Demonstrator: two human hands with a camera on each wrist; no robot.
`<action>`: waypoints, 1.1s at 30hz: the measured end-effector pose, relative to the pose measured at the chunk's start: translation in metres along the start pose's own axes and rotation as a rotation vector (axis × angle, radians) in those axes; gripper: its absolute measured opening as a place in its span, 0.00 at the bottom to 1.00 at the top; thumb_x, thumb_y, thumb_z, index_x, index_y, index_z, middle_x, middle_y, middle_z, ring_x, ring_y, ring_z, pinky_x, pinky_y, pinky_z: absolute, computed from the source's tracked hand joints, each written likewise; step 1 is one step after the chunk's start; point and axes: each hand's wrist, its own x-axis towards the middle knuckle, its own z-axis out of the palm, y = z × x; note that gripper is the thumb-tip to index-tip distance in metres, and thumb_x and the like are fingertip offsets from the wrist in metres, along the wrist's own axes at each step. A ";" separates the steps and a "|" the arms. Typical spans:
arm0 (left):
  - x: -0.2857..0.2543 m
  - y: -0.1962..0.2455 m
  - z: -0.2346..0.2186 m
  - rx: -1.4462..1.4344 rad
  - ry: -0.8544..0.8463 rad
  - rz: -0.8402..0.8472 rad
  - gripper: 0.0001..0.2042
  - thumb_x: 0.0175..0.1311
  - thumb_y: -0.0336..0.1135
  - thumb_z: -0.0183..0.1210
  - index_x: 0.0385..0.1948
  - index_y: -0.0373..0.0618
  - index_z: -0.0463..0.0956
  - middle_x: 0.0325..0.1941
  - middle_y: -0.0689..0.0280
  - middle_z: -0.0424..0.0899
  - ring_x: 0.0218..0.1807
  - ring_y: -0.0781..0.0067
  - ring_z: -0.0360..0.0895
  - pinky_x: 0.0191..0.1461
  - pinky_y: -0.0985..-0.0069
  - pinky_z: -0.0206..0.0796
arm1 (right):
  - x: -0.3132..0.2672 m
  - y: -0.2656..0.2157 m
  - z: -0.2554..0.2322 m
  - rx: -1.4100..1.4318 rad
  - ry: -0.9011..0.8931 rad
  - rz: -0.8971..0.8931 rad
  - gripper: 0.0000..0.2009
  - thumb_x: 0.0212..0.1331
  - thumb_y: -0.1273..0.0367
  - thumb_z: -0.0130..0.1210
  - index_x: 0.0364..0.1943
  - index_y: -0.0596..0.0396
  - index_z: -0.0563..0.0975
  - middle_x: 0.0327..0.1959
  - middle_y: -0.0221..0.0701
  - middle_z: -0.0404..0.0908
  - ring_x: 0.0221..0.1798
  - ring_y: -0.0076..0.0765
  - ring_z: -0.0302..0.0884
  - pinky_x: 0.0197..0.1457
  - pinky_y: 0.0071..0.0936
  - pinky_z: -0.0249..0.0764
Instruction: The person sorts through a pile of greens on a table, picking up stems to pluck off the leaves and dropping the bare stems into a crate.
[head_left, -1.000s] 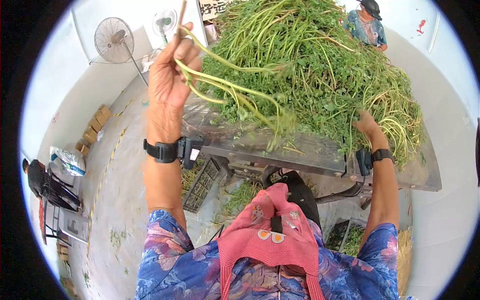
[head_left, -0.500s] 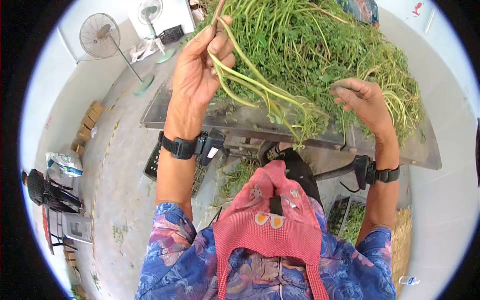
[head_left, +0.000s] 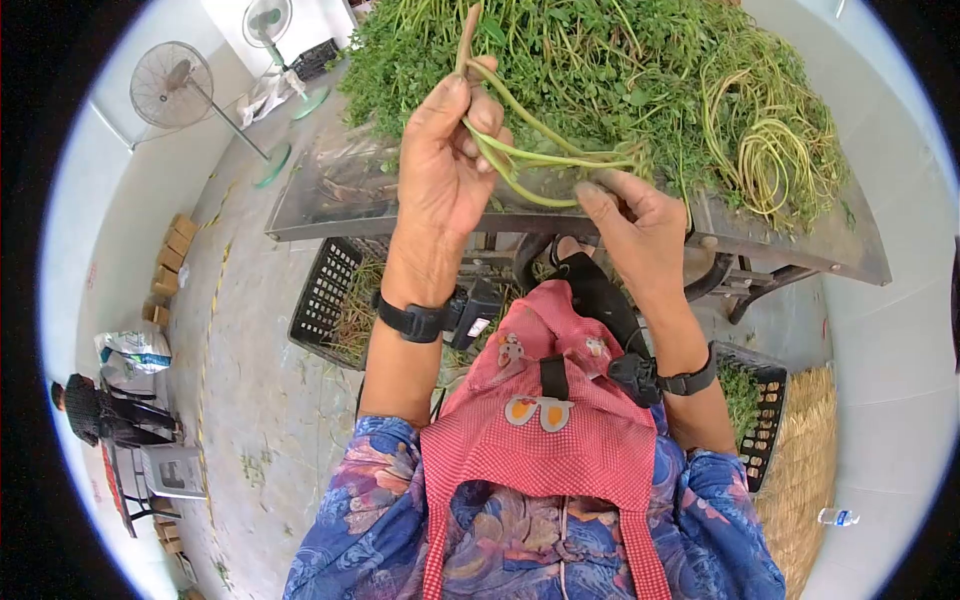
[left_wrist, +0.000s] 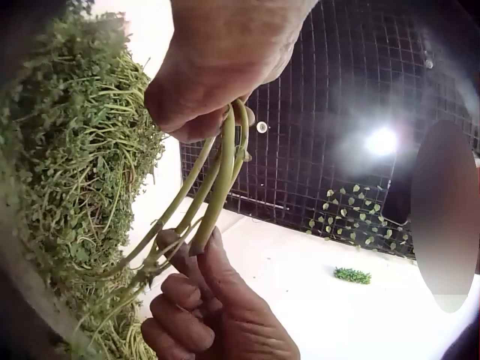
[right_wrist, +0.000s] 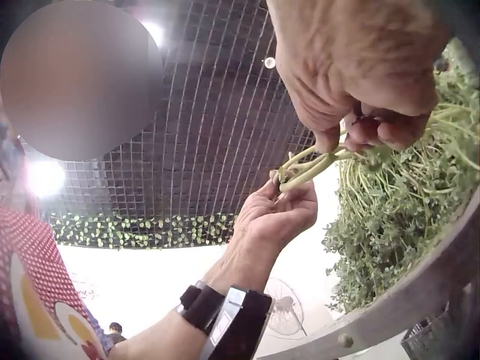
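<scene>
My left hand (head_left: 445,165), raised over the table's near edge, grips a few long green plant stems (head_left: 540,155) near their thick brownish end, which sticks up past the fingers. Out to the right, the stems bend across to my right hand (head_left: 640,230), whose thumb and fingers pinch them near the leafy tips. In the left wrist view my right thumb (left_wrist: 232,281) presses against the stems below my left hand. Behind both hands a big heap of leafy greens (head_left: 560,80) lies on the table (head_left: 330,200), with a coil of paler stems (head_left: 775,165) at its right.
Under the table stands a black crate (head_left: 325,300) with plant scraps; another crate (head_left: 765,410) with greens is at the right. Two fans (head_left: 172,85) stand at the back left. A seated person (head_left: 110,410) is far left. A plastic bottle (head_left: 838,517) lies at the right.
My right hand has come away from the heap, moved left and taken hold of the stems' leafy end. My left hand has shifted right with the stems. The view has tilted down.
</scene>
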 end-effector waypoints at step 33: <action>-0.048 -0.050 0.019 0.364 0.162 0.041 0.12 0.68 0.38 0.48 0.45 0.40 0.70 0.22 0.67 0.77 0.17 0.88 0.68 0.19 0.91 0.61 | -0.035 -0.003 0.004 -0.007 -0.017 0.098 0.09 0.53 0.69 0.57 0.33 0.61 0.80 0.19 0.23 0.76 0.25 0.13 0.66 0.28 0.18 0.66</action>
